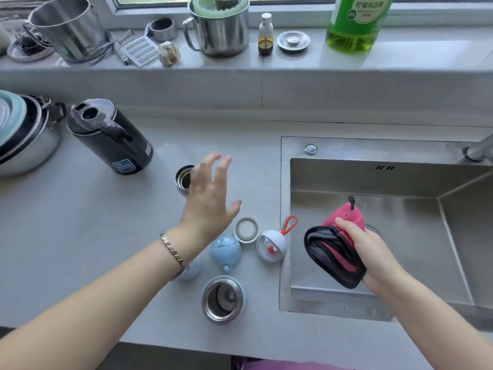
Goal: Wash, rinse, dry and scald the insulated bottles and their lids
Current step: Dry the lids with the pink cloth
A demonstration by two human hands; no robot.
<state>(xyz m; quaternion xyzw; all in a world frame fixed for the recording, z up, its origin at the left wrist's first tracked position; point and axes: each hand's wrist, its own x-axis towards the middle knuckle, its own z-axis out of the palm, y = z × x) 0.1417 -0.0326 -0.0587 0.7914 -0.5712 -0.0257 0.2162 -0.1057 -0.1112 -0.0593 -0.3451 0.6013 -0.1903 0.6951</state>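
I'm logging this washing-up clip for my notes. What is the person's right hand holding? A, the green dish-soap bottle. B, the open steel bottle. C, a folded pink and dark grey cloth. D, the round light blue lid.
C: the right hand grips a folded pink and dark grey cloth over the stainless steel sink, fingers curled round it.

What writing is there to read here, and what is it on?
"柠檬…": green detergent bottle on the sill; the rest of its label is blurred.
Blue sticker on the black kettle: too blurred to read.
No other writing shows.
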